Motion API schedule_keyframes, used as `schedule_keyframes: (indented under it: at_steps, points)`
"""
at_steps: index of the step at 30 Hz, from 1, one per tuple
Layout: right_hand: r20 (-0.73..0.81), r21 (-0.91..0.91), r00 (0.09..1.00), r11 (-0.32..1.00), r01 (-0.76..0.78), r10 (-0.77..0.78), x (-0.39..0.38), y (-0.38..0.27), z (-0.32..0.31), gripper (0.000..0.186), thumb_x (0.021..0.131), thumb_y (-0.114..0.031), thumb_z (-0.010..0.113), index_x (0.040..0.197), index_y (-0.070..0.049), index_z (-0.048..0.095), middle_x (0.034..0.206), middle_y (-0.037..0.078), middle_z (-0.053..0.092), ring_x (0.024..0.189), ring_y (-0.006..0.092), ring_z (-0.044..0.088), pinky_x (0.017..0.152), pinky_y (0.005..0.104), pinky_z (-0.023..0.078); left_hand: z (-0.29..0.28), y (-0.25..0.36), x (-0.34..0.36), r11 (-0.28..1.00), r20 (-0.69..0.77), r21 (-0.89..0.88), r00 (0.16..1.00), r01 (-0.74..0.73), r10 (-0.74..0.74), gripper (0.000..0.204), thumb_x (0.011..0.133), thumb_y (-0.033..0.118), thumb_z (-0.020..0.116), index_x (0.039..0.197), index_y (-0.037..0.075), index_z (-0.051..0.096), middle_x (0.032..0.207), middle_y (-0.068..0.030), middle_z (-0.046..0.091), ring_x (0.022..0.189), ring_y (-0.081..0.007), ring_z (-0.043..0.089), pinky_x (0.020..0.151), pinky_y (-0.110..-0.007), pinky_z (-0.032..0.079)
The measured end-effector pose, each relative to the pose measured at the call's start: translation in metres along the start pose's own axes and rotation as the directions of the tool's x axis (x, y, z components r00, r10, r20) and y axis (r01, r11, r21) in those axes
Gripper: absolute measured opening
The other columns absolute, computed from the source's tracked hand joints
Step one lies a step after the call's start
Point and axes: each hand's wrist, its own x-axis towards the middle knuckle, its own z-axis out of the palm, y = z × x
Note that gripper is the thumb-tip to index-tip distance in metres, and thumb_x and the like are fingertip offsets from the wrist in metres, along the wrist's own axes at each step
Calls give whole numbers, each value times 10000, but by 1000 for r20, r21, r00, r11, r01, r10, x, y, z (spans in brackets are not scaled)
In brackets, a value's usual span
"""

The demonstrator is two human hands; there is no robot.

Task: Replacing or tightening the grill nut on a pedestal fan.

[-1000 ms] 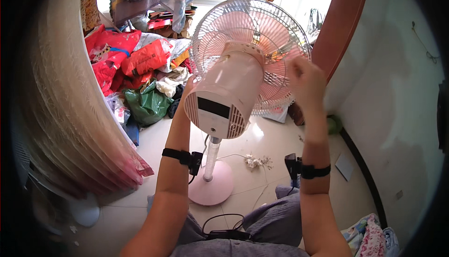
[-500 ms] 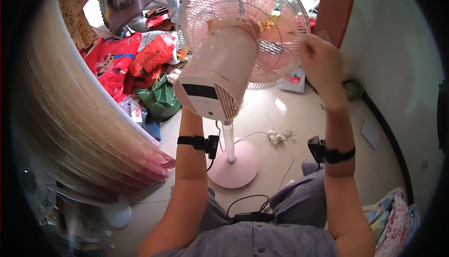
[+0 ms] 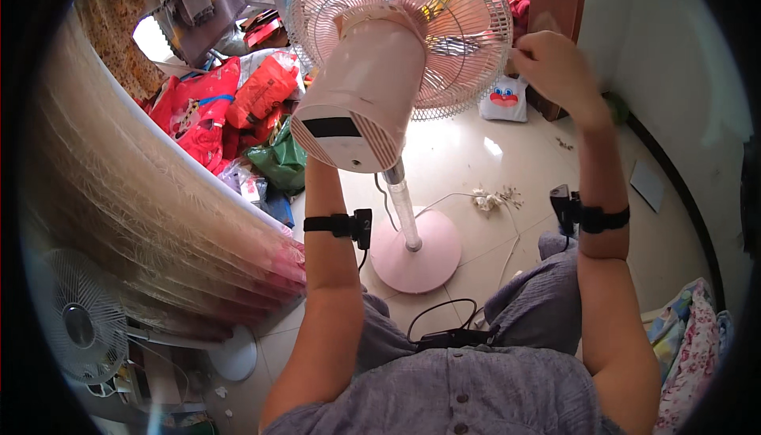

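Note:
In front of me stands a pink pedestal fan [image 3: 365, 78], its motor housing toward me and its round wire grille [image 3: 468, 110] beyond. Its pole [image 3: 405, 205] rises from a round pink base [image 3: 416, 265]. My right hand [image 3: 559, 74] is at the right rim of the grille, fingers curled and closed; what they hold, if anything, cannot be made out. My left forearm [image 3: 331, 197] reaches up behind the housing, which hides my left hand and its fingers. Each forearm wears a black strap with a small device.
Red and green bags [image 3: 277, 158] lie piled at the left beside a sheer curtain [image 3: 182, 197]. A second, white fan [image 3: 83, 324] leans at lower left. A white cord [image 3: 514, 253] and dried debris [image 3: 495, 200] lie on the tiles. A white bag [image 3: 504, 101] sits beyond the fan.
My right hand has shifted up and a little right, still by the grille's rim. The view has shifted, so the fan's head sits higher and its base further right. My left hand stays hidden.

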Motion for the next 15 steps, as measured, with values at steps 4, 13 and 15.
schedule_keyframes:
  at_steps: [4, 13, 15]
  points:
    - [-76, 258, 985, 951, 170, -156, 7, -43, 42, 250, 848, -250, 549, 767, -54, 679, 737, 160, 634, 711, 348, 632, 646, 448, 493, -17, 6, -5, 1000, 30, 29, 999, -12, 11, 508, 796, 160, 734, 1236, 33, 514, 1066, -79, 609, 931, -165, 594, 797, -301, 515]
    - [-65, -70, 992, 992, 103, -107, 2, 18, 49, 239, 842, -251, 559, 770, -50, 667, 718, 155, 626, 703, 344, 622, 660, 435, 502, 30, -5, -24, 991, 96, 107, 993, -84, 74, 470, 800, 130, 727, 1218, 41, 532, 1060, -71, 609, 917, -165, 597, 791, -301, 521]
    - [236, 34, 972, 999, 1, -9, 0, 14, 23, 230, 827, -246, 575, 776, -37, 655, 734, 162, 622, 721, 339, 619, 656, 425, 501, 31, -7, -35, 989, 97, 107, 991, -104, 94, 462, 800, 124, 725, 1214, 43, 537, 1059, -70, 609, 914, -165, 598, 790, -301, 523]
